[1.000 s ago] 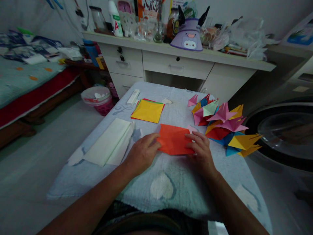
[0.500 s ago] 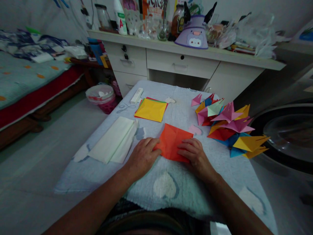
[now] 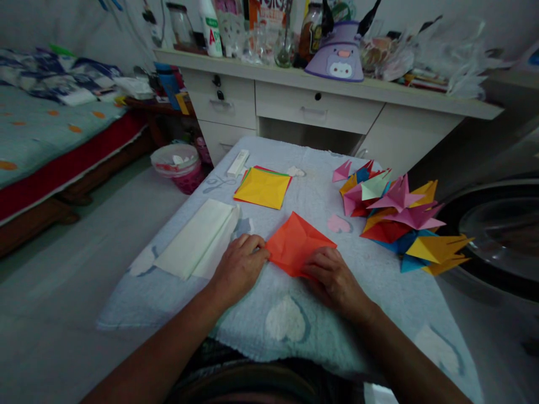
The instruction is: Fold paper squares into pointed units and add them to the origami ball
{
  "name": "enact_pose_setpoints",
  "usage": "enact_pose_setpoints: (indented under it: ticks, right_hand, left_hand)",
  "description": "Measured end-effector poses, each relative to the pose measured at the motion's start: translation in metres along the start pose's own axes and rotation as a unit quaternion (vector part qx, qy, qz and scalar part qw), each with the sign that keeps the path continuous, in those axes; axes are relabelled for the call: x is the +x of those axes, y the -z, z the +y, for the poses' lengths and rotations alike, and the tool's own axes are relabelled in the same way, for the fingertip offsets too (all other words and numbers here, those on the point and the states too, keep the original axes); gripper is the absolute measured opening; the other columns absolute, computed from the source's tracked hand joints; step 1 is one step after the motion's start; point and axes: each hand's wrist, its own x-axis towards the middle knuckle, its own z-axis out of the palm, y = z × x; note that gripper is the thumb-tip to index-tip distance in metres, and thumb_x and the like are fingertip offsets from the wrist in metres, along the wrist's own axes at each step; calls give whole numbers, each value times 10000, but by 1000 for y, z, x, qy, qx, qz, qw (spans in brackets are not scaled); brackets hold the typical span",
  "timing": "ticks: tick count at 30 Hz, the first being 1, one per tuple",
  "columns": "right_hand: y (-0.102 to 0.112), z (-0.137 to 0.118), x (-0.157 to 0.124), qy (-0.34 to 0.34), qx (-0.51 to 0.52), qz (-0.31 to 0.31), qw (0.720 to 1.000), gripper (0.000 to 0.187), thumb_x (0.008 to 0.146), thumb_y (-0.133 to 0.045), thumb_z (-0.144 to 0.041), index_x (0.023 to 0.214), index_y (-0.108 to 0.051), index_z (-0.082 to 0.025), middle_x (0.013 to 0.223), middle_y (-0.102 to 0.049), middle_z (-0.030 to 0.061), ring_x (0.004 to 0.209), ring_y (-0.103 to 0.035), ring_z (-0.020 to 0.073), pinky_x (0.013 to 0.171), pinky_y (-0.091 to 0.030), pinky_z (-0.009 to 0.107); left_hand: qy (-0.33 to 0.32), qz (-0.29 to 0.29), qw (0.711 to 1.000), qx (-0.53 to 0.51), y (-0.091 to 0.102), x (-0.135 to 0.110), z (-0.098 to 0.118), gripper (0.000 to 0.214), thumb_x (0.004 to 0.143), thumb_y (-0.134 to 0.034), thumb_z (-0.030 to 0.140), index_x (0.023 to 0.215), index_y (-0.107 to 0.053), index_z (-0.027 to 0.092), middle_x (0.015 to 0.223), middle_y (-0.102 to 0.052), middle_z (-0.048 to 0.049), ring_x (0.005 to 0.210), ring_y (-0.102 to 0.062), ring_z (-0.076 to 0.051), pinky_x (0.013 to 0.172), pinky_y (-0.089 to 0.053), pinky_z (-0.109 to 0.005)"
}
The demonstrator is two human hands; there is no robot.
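An orange paper sheet [image 3: 295,242] lies folded on the pale blue cloth-covered table [image 3: 295,314], one corner pointing away from me. My left hand [image 3: 239,266] pinches the sheet's left corner with curled fingers. My right hand [image 3: 332,279] grips the near right edge, fingers bent over the paper. A stack of square coloured papers [image 3: 263,187] with a yellow one on top lies farther back. To the right sits a pile of folded pointed paper shapes [image 3: 400,216] in pink, yellow, red and blue.
A folded white cloth or paper [image 3: 197,238] lies left of my hands. A small white tube [image 3: 238,163] rests near the far edge. Behind stands a white desk [image 3: 320,106] crowded with bottles and jars. A bin [image 3: 177,165] and a bed [image 3: 46,140] are at left.
The orange sheet has been turned from lying square to a diamond angle. Both hands slid closer to me along its near edges, and the view shifted slightly.
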Motion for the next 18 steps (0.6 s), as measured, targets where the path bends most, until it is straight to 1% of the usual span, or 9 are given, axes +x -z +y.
enact_pose_setpoints:
  ticks: [6, 9, 13, 18]
  right_hand:
    - [-4, 8, -1, -41, 54, 25, 997, 89, 923, -585, -221, 941, -670, -205, 936, -673, 67, 914, -566, 217, 808, -437, 387]
    - [-4, 8, -1, -55, 64, 31, 996, 79, 920, -594, -231, 943, -668, -215, 946, -676, 62, 913, -576, 213, 814, -445, 387]
    - [-1, 7, 1, -77, 62, 29, 995, 55, 907, -609, -235, 909, -658, -210, 949, -672, 64, 908, -584, 215, 819, -454, 391]
    - [-2, 7, 1, -100, 61, 17, 993, 37, 896, -619, -229, 893, -649, -208, 955, -659, 61, 916, -580, 215, 811, -459, 385]
  left_hand:
    - [9, -30, 999, -12, -3, -2, -3, 118, 911, -559, 141, 856, -657, 174, 922, -579, -52, 878, -505, -206, 800, -453, -358]
    - [13, -34, 999, -23, -4, -2, -4, 116, 910, -557, 139, 859, -656, 172, 920, -579, -53, 874, -505, -207, 800, -450, -359]
    - [20, -31, 998, -53, -3, -3, -5, 120, 911, -549, 138, 852, -648, 173, 904, -578, -53, 873, -507, -208, 802, -447, -364]
    - [59, -32, 993, -100, -2, -6, -6, 87, 869, -557, 113, 889, -609, 180, 925, -571, -47, 898, -515, -216, 835, -441, -385]
